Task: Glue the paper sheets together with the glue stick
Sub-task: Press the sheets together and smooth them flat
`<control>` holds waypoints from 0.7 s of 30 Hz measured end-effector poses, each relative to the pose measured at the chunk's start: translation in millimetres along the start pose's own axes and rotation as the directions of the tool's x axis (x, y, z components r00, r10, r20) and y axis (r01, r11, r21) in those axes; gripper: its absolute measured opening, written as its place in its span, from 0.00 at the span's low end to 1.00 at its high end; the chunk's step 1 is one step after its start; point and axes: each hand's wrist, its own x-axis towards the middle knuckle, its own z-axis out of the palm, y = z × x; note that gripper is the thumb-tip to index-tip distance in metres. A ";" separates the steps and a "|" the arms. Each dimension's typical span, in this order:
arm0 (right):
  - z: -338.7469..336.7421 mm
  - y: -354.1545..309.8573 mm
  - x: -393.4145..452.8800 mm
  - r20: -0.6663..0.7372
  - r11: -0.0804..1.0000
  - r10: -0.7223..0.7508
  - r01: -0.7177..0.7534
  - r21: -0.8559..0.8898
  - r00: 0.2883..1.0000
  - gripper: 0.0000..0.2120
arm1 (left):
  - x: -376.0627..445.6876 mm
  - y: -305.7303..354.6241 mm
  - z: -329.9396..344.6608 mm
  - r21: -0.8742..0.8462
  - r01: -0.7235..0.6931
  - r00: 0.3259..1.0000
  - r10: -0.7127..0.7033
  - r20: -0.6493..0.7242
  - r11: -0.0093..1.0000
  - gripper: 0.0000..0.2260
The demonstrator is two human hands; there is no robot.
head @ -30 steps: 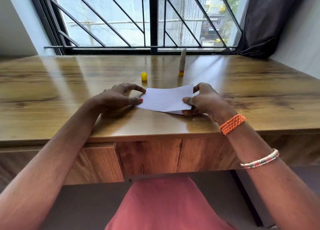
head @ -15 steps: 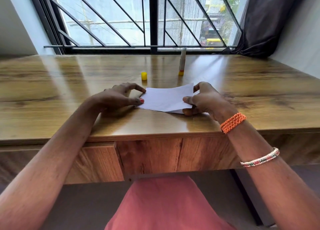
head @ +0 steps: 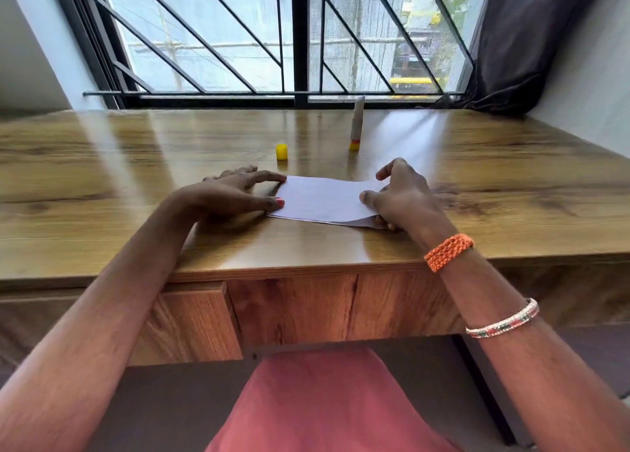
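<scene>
On wooden desk [head: 102, 165], both hands at white paper sheets [head: 324, 199].

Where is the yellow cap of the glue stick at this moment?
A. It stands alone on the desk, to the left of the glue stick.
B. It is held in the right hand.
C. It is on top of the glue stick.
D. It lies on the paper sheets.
A: the yellow cap stands by itself on the wooden desk, left of the upright, uncapped glue stick and beyond the paper sheets.
</scene>
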 end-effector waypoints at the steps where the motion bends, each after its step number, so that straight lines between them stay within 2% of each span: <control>1: 0.0 0.6 0.5 -0.009 0.999 -0.022 0.022 -0.045 1.000 0.19 | 0.5 -0.4 0.3 0.003 -0.002 1.000 0.002 0.002 1.000 0.38; 21: 10.0 0.1 -10.3 -0.099 0.942 -0.161 0.124 -0.311 0.982 0.19 | -0.2 0.7 -1.7 0.001 -0.002 1.000 0.002 0.028 1.000 0.39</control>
